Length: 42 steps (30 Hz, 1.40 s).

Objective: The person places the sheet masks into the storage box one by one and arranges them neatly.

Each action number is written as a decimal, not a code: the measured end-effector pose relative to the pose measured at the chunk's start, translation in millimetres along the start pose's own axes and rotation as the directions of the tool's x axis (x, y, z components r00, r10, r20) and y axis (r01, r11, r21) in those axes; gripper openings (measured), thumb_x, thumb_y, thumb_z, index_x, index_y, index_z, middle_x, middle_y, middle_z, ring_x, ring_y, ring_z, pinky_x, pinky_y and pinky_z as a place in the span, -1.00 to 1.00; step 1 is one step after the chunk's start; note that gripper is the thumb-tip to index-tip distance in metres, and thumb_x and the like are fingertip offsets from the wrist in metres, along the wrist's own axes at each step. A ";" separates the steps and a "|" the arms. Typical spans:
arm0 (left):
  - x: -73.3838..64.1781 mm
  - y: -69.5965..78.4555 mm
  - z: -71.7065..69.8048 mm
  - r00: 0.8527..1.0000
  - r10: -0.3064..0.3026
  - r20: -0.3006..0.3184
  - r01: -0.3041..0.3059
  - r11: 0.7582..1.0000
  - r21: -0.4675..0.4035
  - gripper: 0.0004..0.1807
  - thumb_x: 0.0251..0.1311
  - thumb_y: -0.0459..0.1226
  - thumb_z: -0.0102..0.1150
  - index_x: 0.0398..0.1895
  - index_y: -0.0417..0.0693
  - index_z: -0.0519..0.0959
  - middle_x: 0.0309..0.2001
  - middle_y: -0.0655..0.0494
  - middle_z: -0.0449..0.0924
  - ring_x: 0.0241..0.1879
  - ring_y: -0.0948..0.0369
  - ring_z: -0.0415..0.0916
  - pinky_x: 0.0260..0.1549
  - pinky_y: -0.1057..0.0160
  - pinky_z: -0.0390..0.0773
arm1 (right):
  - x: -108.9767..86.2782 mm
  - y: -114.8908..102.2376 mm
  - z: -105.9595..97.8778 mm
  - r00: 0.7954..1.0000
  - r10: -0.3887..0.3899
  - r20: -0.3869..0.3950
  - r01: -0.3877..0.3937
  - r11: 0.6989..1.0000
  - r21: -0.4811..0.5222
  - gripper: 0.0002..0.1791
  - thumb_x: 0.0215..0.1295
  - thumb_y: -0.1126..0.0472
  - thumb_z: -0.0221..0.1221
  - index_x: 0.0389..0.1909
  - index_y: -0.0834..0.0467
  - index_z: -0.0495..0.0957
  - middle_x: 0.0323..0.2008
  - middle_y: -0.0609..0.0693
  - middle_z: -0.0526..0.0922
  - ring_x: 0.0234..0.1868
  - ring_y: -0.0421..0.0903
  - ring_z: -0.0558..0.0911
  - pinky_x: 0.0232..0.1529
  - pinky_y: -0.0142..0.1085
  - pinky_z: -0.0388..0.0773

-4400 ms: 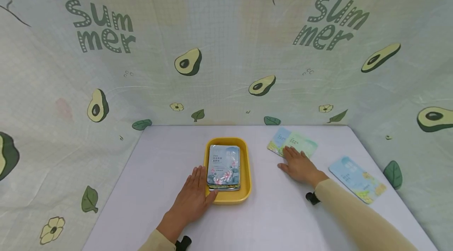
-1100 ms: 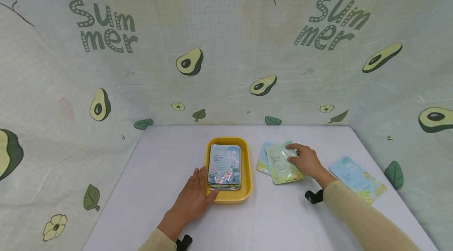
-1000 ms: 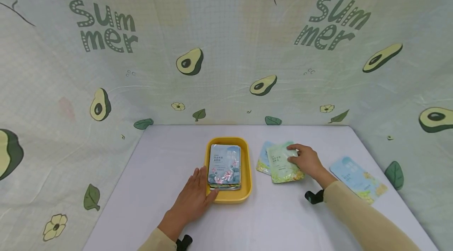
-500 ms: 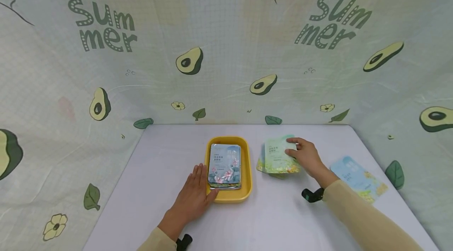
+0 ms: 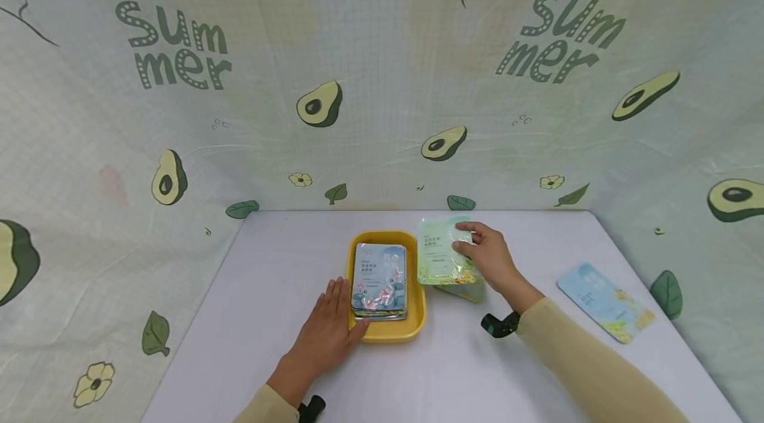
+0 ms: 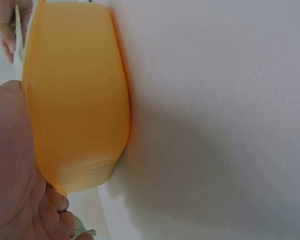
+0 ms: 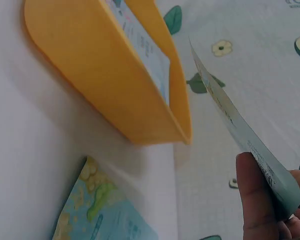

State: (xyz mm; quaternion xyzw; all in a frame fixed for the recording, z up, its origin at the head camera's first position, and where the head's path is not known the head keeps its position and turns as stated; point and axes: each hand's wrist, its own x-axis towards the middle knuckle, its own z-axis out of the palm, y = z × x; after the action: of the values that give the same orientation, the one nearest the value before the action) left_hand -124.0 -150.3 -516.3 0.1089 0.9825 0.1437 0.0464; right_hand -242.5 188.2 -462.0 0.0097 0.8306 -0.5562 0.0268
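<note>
My right hand [image 5: 495,264] pinches a flat green sachet [image 5: 438,250] at its right edge and holds it up beside the tray's right rim. In the right wrist view the sachet [image 7: 240,135] shows nearly edge-on, raised off the table. My left hand [image 5: 325,327] rests with straight fingers along the left rim of a yellow tray [image 5: 388,335], thumb at its front corner. A stack of sachets lies in the tray, a blue one with pink flowers [image 5: 377,274] on top. Another sachet [image 5: 468,292] lies on the table, mostly hidden under the green one.
A light-blue sachet [image 5: 603,300] lies on the right side of the white table [image 5: 239,303]. A fabric backdrop [image 5: 382,45] printed with avocados stands behind the table and at both sides.
My right hand has let its fingers close on the green sachet, lifted it from the other one and carried it left to the tray. The left hand has stayed on the tray.
</note>
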 end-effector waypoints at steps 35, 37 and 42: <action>0.5 -3.7 3.2 0.999 0.020 -0.026 -0.021 0.999 -0.037 -0.02 0.57 0.20 -0.05 0.69 -0.32 -0.06 0.68 -0.29 -0.02 0.69 -0.17 -0.11 0.60 -0.21 0.11 | -17.5 -23.7 140.0 0.994 -0.087 0.068 0.092 0.992 -0.084 -0.61 0.50 0.23 0.27 0.29 0.08 0.61 0.29 0.24 0.64 0.36 0.23 0.59 0.27 0.16 0.60; 0.7 -3.4 3.2 0.999 0.022 -0.029 -0.023 0.999 -0.037 -0.02 0.57 0.20 -0.05 0.69 -0.33 -0.06 0.67 -0.29 -0.01 0.69 -0.17 -0.11 0.59 -0.21 0.12 | -17.9 -23.4 139.9 0.992 -0.092 0.087 0.101 0.990 -0.102 -0.59 0.50 0.24 0.27 0.32 0.08 0.59 0.31 0.25 0.62 0.37 0.24 0.57 0.29 0.17 0.59; 0.8 -2.6 3.3 0.999 0.024 -0.039 -0.025 0.999 -0.035 -0.03 0.58 0.19 -0.04 0.68 -0.34 -0.04 0.67 -0.30 0.01 0.68 -0.18 -0.09 0.59 -0.21 0.13 | -17.5 -25.1 136.7 0.984 -0.098 0.149 0.121 0.980 -0.157 -0.50 0.47 0.26 0.28 0.39 0.09 0.54 0.34 0.26 0.60 0.39 0.24 0.57 0.29 0.16 0.59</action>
State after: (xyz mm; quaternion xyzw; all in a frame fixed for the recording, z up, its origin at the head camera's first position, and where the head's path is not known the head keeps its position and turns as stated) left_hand -124.9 -151.6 -520.2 0.1174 0.9791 0.1639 0.0274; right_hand -221.7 52.5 -489.8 -0.0775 0.8693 -0.4851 0.0550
